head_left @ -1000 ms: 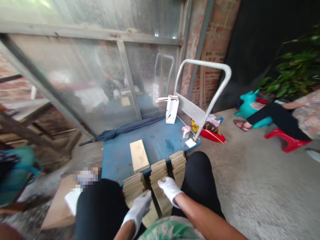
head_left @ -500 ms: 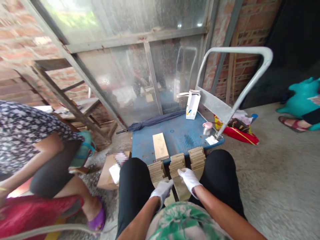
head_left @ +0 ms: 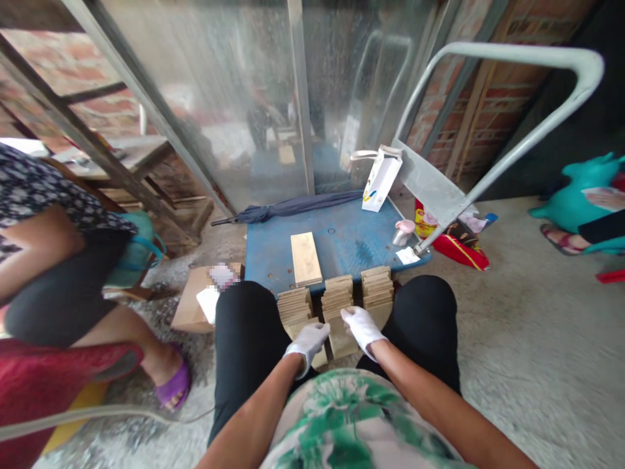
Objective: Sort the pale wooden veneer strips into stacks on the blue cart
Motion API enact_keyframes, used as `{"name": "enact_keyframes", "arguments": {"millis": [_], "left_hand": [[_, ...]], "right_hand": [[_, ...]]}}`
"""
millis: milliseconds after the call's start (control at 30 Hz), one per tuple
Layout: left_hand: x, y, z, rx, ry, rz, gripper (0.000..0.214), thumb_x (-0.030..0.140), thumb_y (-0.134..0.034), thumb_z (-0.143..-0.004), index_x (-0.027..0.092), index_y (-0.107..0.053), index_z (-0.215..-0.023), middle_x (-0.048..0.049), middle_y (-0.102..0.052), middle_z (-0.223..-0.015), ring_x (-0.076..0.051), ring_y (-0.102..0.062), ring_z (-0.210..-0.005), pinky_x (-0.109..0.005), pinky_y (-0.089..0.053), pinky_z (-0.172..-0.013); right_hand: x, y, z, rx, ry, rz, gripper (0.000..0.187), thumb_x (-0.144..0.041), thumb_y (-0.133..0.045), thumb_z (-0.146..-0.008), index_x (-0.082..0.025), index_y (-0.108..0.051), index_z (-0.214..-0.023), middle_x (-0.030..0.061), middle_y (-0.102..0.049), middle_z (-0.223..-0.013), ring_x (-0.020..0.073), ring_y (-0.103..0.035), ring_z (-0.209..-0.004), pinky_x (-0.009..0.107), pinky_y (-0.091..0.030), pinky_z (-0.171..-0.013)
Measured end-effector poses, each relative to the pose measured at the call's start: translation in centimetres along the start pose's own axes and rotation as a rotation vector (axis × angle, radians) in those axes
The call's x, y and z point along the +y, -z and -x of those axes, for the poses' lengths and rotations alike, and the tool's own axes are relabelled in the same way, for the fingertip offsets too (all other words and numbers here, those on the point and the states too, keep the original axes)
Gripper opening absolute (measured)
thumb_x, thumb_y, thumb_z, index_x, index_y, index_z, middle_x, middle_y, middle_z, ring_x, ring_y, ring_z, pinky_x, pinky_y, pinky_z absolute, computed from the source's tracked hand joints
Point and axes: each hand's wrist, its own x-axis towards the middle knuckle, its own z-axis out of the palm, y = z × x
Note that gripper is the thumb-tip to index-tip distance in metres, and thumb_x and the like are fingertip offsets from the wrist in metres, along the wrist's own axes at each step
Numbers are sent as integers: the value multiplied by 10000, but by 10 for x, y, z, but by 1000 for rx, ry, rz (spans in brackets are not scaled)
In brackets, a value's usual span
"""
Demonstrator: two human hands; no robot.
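Note:
Both my hands wear white gloves and sit between my knees. My left hand (head_left: 307, 344) rests with curled fingers on a thin wooden board (head_left: 319, 355) at the foot of the left stack of boards (head_left: 293, 305). My right hand (head_left: 360, 327) grips the top edge of a board (head_left: 342, 335) standing in front of the middle stack (head_left: 336, 294). A third stack (head_left: 377, 286) stands to the right. One single board (head_left: 305, 258) lies flat on the blue cart deck (head_left: 342, 244).
The cart has a grey tubular handle (head_left: 512, 58), a white paper bag (head_left: 379, 182), a folded dark umbrella (head_left: 293, 208) and a small pink-lidded cup (head_left: 403, 231). Another person sits at the left (head_left: 63, 280); a second person's leg shows at the right (head_left: 600, 228). Cardboard (head_left: 190, 309) lies beside my left knee.
The view swung left and tilted down, bringing the person at the left into sight. My hands stayed on the boards between my knees, barely shifting.

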Motion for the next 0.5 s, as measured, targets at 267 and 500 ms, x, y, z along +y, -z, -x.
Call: {"name": "enact_keyframes", "arguments": {"millis": [267,500], "left_hand": [[-1,6,6,-92,-87,-213,338,446,-564,-936,139,-637,-1057,-53,-664,-1002,-163,-643,-844,-345,-557,-749],[-11,-14,-10,-198,-132,-445,335,385,-603,-923,168,-616,-1179,-87,-639,-1179,-209,-636,-1019,-423,-548,-881]], "right_hand": [[-27,9,14,-39,136,215,289,-356,-567,-901,-122,-698,-1008,111,-725,-979,192,-660,-855,266,-478,-739],[-53,12,-4,-199,287,446,278,-247,-528,-934,-124,-706,-1109,139,-702,-1174,236,-633,-1118,299,-438,-962]]}}
